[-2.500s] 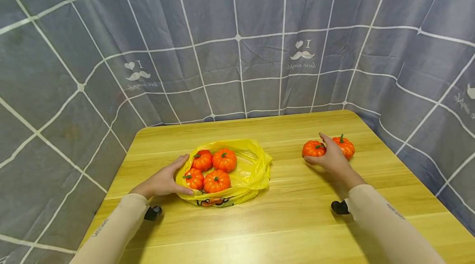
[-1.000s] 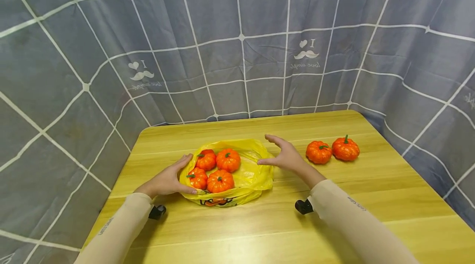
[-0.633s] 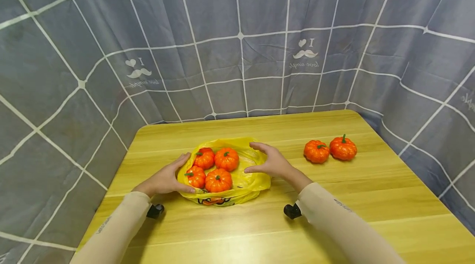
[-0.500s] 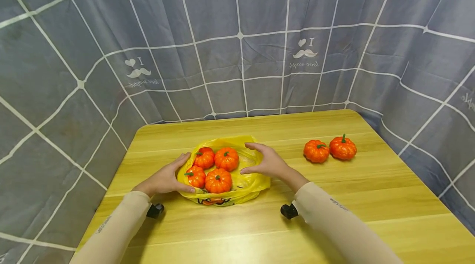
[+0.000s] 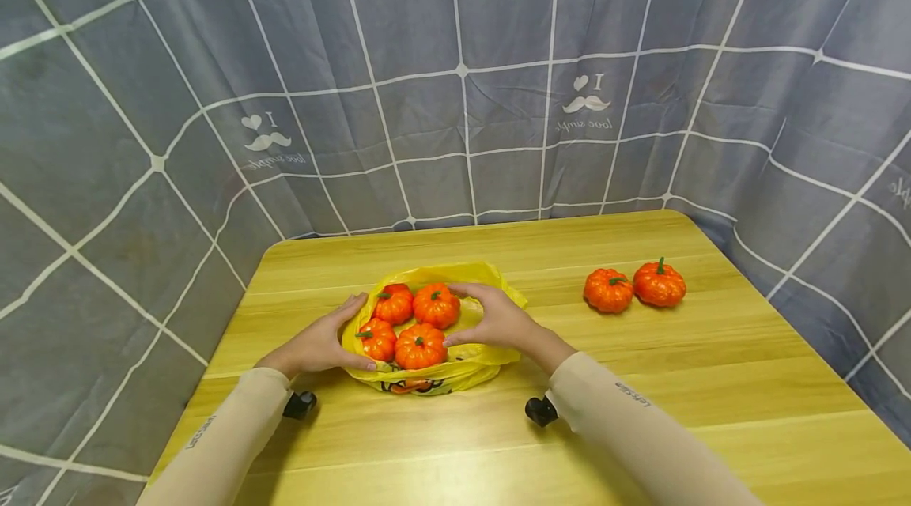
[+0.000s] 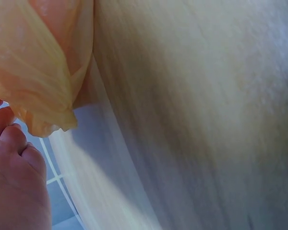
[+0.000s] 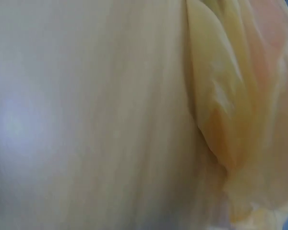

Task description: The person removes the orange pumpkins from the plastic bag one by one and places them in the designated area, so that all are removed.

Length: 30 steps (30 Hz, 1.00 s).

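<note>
A yellow plastic bag [image 5: 491, 360] lies with its mouth open upward on the table, several small orange pumpkins inside it. My left hand [image 5: 316, 340] holds the bag's left side, thumb along the front rim and fingers round the back of that side. My right hand [image 5: 501, 322] is over the bag's right part, thumb and fingers spread wide. Its fingertips are right at the back right pumpkin [image 5: 436, 305] and its thumb tip at the front right pumpkin [image 5: 421, 346]. Both wrist views show the crumpled bag side; the left wrist view also shows curled fingers [image 6: 14, 139].
Two more orange pumpkins, a left one [image 5: 608, 290] and a right one [image 5: 659, 283], stand side by side at the right of the wooden table [image 5: 441, 451]. A grey checked curtain [image 5: 498, 118] hangs behind and along the sides.
My right hand has left the pumpkins on the right, moving left across the table and over the bag to the pumpkins inside. My left hand has stayed at the bag's left side.
</note>
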Tool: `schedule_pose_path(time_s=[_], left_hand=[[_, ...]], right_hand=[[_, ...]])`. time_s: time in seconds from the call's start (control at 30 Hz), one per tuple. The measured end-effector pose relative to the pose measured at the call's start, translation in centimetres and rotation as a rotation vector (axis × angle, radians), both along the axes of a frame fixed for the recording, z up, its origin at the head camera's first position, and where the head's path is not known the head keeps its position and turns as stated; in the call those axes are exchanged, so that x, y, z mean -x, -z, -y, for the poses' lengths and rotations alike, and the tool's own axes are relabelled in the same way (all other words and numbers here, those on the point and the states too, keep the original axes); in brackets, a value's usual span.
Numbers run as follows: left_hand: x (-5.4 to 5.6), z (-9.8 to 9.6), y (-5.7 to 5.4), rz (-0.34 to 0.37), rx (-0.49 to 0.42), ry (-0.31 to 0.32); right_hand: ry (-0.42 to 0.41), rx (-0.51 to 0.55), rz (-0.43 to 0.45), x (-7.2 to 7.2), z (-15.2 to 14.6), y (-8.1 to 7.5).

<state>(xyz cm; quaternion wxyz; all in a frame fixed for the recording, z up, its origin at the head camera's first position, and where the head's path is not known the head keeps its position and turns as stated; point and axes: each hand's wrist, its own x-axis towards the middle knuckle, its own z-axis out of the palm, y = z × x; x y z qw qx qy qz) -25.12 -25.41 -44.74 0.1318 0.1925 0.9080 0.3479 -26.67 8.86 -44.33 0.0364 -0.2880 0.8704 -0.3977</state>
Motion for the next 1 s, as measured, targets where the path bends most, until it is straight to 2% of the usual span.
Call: schedule_pose_path(time_s=[0.33,0.5,0.7,1.0], left_hand=[[0.0,0.2,-0.1,-0.001,-0.003,-0.005],[-0.1,0.1,-0.1,-0.001,-0.021,-0.002],[-0.1,0.0,-0.3,0.002,-0.010,-0.006],[0.0,0.0,0.0,-0.003,-0.003,0.002]], right_hand=[[-0.066,0.001,0.059,-0.9,2.1,0.6],[-0.072,-0.028,0.030,-1.2,2.8,0.7],[-0.076,-0.056,0.043,-1.5,3.3,0.8],[-0.115,-0.096,-0.001,-1.6,4.1,1.8]])
